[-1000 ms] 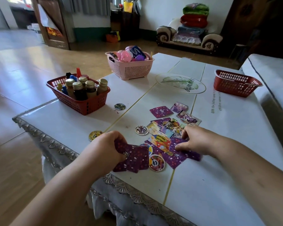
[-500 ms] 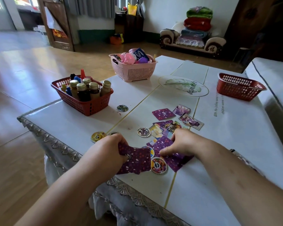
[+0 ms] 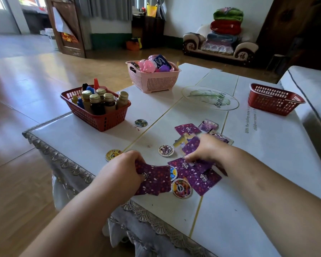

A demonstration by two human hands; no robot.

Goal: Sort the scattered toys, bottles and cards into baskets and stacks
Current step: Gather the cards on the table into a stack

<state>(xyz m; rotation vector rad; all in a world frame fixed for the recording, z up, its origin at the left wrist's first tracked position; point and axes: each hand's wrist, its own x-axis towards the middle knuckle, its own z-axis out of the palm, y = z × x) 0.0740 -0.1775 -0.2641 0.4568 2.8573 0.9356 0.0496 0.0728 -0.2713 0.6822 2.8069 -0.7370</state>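
You're in a home living room. You can see a sofa [image 3: 220, 45] stacked with blankets [image 3: 227, 21], curtains [image 3: 104, 7], and a lace-edged table [image 3: 119, 141].

Glossy wooden floor [image 3: 35, 80] across the left, bright with daylight from the upper-left opening [image 3: 0, 13]. Grey curtain [image 3: 107, 8] at top centre, white wall [image 3: 193, 13] beside it. Small sofa [image 3: 248, 49] under folded blankets [image 3: 227, 21] at upper right.

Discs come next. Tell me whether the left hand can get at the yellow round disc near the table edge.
Probably not yet: the yellow round disc lies uncovered beside the left hand, but its fingers grip a stack of purple cards.
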